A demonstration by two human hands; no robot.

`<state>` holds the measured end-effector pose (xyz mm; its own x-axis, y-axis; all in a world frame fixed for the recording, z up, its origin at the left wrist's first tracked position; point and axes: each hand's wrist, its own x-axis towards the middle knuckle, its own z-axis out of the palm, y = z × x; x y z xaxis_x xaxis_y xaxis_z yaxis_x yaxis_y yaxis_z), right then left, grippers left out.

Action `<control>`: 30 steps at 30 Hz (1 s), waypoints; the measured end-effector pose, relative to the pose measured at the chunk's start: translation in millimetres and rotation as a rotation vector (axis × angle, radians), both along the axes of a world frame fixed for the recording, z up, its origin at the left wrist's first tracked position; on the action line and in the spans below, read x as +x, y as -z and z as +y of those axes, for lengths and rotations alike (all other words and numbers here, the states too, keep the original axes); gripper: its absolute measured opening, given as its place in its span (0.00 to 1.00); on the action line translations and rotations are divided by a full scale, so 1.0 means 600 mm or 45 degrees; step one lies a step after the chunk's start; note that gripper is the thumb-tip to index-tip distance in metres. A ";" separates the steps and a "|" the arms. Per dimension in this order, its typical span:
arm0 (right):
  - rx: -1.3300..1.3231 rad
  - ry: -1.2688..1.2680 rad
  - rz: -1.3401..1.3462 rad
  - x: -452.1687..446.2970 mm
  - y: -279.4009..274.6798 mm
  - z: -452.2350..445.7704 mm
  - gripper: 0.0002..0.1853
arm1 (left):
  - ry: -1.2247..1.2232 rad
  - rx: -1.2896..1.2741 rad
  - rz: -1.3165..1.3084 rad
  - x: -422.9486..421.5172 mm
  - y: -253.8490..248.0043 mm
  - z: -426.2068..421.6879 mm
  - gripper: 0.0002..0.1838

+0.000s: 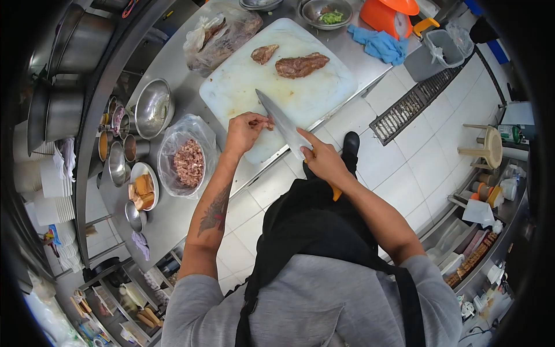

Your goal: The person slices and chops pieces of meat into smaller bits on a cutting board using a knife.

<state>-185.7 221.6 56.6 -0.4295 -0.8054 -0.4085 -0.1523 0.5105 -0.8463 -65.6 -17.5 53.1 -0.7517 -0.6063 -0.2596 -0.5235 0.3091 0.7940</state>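
Observation:
My right hand (324,159) is wrapped round the yellow-orange handle of a large kitchen knife (283,123). Its blade slants up and left over the near edge of a white cutting board (231,87). My left hand (245,130) is closed in a pinch beside the blade, above the board; a small pinkish bit shows at the fingertips, too small to name surely. Farther up the board lie a big piece of brown-red meat (302,65) and a smaller piece of meat (264,54), both apart from my hands.
Left of the board stands a plastic-lined bowl of diced meat (189,163), near a steel bowl (154,109) and a plate of tan blocks (143,186). Behind lie a plastic bag of meat (222,34), a blue cloth (380,44) and an orange scale (388,17). A floor drain (415,105) runs right.

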 end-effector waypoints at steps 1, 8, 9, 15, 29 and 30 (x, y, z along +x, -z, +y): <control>-0.022 0.004 0.050 0.002 0.002 -0.008 0.29 | 0.000 -0.001 -0.004 0.003 0.005 -0.002 0.06; -0.123 -0.035 0.381 0.010 0.021 -0.057 0.30 | -0.058 -0.103 0.048 0.015 0.017 0.004 0.07; -0.123 -0.033 0.382 0.010 0.023 -0.056 0.30 | -0.087 -0.134 0.030 0.016 0.016 0.008 0.07; -0.123 -0.115 0.412 0.003 -0.014 0.000 0.30 | -0.118 -0.290 0.152 0.014 0.028 0.029 0.06; -0.122 -0.154 0.327 0.022 0.014 -0.004 0.31 | -0.160 -0.031 0.205 0.028 0.054 0.001 0.06; -0.117 -0.151 0.331 0.028 0.019 -0.010 0.31 | -0.196 0.002 0.281 0.030 0.065 -0.002 0.06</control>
<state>-168.9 215.4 45.3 -0.4107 -0.8848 -0.2201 -0.4242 0.3991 -0.8129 -47.3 -18.9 13.9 -0.6889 -0.7178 -0.1007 -0.3786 0.2379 0.8945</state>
